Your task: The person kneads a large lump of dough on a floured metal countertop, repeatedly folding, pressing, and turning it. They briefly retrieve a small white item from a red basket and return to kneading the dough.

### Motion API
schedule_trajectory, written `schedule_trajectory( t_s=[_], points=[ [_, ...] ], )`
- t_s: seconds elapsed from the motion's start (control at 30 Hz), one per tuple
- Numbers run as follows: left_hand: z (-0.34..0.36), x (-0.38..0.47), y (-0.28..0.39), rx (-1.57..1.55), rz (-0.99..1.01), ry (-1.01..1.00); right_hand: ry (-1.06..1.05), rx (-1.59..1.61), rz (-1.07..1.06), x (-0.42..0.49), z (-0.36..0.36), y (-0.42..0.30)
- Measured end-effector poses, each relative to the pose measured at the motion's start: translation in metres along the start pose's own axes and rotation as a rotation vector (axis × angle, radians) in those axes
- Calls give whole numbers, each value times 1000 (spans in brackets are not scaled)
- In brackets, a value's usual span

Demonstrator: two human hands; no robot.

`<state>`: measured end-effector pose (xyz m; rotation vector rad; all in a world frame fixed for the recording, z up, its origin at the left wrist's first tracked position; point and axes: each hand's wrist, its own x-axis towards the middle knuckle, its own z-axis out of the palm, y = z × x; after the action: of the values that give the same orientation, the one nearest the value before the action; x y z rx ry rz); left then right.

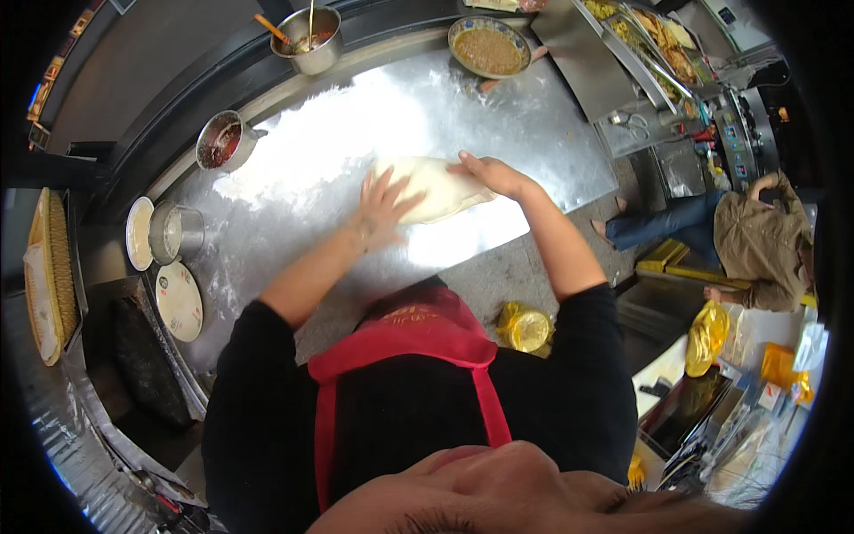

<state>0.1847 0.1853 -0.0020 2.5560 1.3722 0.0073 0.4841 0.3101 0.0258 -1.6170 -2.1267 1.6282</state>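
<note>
A flat, pale piece of dough [434,190] lies on the metal worktop, close to its near edge. My left hand [387,200], blurred, is spread palm down over the dough's left part, fingers apart. At the dough's upper right edge, my right hand [490,175] rests with its thumb raised away from the other fingers; those fingertips touch the dough and are partly hidden. White flour [333,133] is spread over the worktop [567,140] beyond and to the left of the dough.
Along the far side stand a pot with utensils [307,57], a smaller pot of red sauce [220,143] and a patterned bowl of brown filling [490,50]. Plates [179,302] and a metal container [187,230] are at left. Food trays [640,53] and another person [760,240] are at right.
</note>
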Motion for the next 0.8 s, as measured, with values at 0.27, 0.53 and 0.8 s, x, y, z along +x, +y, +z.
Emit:
schedule_trajectory(
  t_s=[0.27, 0.53, 0.8],
  points=[
    [-16, -106, 19, -194, -114, 152, 796, -465, -206, -38, 184, -51],
    [27, 13, -42, -63, -2, 183, 861, -513, -340, 7, 190, 18],
    [-48, 166, -91, -19, -190, -157, 811, -314, 24, 105, 5, -28]
  ],
)
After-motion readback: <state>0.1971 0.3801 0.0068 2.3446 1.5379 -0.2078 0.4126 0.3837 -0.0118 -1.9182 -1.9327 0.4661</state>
